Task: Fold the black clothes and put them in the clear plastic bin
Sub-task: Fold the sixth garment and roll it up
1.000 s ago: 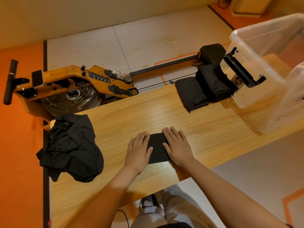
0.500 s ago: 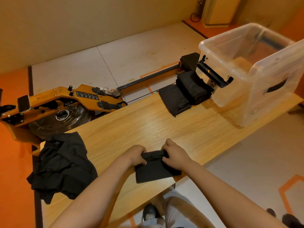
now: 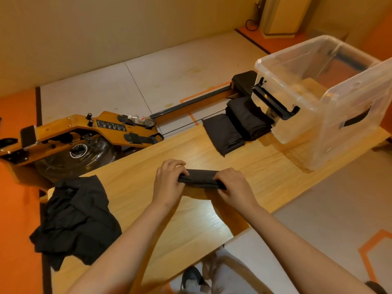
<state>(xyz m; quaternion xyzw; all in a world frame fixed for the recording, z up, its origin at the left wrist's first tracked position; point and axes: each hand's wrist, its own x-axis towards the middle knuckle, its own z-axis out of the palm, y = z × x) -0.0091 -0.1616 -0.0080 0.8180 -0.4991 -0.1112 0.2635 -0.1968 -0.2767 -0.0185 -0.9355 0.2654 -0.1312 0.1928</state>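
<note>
A small folded black garment (image 3: 200, 179) hangs a little above the wooden table (image 3: 148, 200). My left hand (image 3: 168, 181) grips its left end and my right hand (image 3: 233, 185) grips its right end. Two folded black clothes (image 3: 237, 126) lie side by side at the table's far edge, touching the clear plastic bin (image 3: 331, 115). The bin stands at the right end of the table, its black latch handle hanging down toward the folded clothes. A loose pile of unfolded black clothes (image 3: 74, 221) lies at the table's left end, partly over the edge.
A wooden rowing machine (image 3: 84, 132) with a water tank sits on the floor beyond the table, its rail running right behind the bin. A plastic bottle (image 3: 141, 119) lies on it. My shoe (image 3: 192, 276) shows below the table's near edge.
My hands went from pressing the garment flat on the table to gripping its ends and lifting it, moving it away from me. The view shifted right, bringing more of the bin into sight.
</note>
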